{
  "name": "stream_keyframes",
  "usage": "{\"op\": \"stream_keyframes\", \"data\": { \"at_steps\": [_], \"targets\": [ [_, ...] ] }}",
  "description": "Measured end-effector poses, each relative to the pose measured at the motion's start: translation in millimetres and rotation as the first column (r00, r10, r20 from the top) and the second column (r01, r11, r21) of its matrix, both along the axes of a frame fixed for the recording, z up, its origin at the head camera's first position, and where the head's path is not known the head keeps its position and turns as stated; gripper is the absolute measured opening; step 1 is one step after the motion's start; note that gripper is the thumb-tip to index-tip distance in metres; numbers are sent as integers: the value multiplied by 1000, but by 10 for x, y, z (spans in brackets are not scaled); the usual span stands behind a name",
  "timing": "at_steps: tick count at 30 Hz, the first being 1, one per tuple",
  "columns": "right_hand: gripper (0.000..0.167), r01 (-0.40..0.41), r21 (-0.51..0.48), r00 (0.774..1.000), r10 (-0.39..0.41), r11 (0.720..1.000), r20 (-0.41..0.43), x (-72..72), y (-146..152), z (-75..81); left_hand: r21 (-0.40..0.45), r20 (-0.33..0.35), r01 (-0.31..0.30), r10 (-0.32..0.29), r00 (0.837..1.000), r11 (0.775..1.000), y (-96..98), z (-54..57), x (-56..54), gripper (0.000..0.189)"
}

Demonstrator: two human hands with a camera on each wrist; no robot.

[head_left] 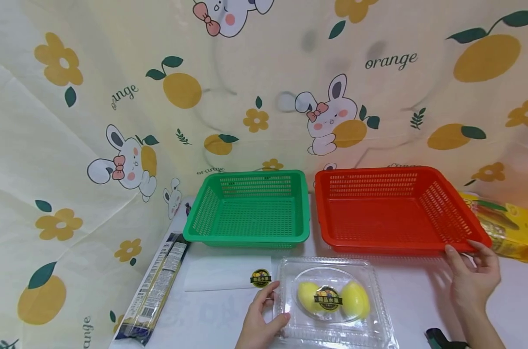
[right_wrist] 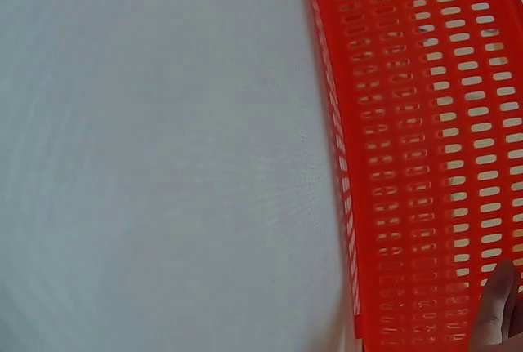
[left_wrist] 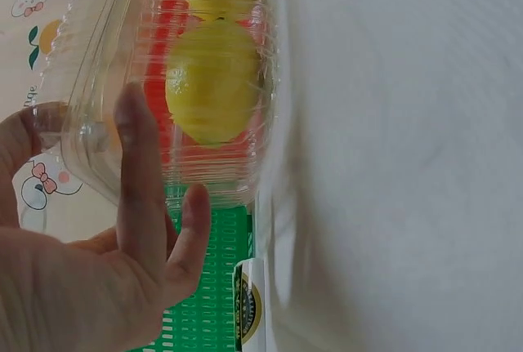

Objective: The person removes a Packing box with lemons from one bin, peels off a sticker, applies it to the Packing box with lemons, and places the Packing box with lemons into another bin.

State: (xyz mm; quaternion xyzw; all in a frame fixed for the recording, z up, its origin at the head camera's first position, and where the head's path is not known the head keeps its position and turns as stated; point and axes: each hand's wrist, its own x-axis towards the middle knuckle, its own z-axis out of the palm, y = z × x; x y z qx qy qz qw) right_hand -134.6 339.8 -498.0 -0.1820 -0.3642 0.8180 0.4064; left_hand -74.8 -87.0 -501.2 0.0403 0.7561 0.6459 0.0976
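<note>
A clear plastic clamshell box (head_left: 329, 334) with two yellow lemons (head_left: 355, 299) inside is at the front centre, a round black-and-gold label on its lid. My left hand (head_left: 264, 315) grips the box by its left edge; in the left wrist view, fingers (left_wrist: 140, 180) of that hand lie along the ribbed side wall. At the right, my right hand (head_left: 475, 276) holds the front right corner of a red plastic basket (head_left: 377, 213), thumb against the outer front wall and fingers over the rim. Only part of this hand shows in the right wrist view, beside the slotted wall.
A green basket (head_left: 246, 243) stands left of the red one. Before it lies a white sheet or bag (head_left: 220, 274) with a similar label. A long printed packet (head_left: 154, 286) lies at the left, a yellow packet (head_left: 508, 228) at the far right. A dark object (head_left: 442, 339) sits at the front edge.
</note>
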Motion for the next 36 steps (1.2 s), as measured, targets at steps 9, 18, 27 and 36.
{"op": "stream_keyframes", "data": {
  "at_steps": [9, 18, 27, 36],
  "targets": [
    [45, -28, 17, 999, 27, 999, 26, 2, 6, -7, 59, -32, 20, -18, 999, 998, -22, -26, -21, 73],
    [44, -23, 30, 999, 24, 999, -28, -4, 4, -36, 135, -88, 79, -68, 994, 988, -36, -15, -29, 74],
    [44, -22, 38, 999, 23, 999, -28, 3, -1, -20, 107, -122, 118, -105, 987, 987, 1, 230, -69, 73],
    [42, -14, 67, 999, 16, 998, -36, 3, -20, -22, 178, -151, 145, -119, 981, 973, 143, 545, -259, 76]
  ]
}}
